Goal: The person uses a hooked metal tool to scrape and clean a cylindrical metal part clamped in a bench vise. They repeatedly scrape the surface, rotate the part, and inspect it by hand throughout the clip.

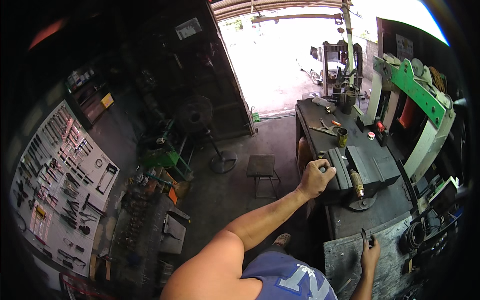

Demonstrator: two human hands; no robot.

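Head view: one brass-toned cylinder [356, 184] at the vise [376, 167], both your hands occupied.
Cylinder: tilted, at the near end of the vise's gap, above the dark worktop [345, 225]; placing looks done, but you cannot tell whether it is clamped, so securing may be left. Left hand [317, 181]: your grip closed, apparently round a bar end [323, 169]. Right hand [370, 254]: your grip closed on a slim dark piece [364, 234], apart from the cylinder.
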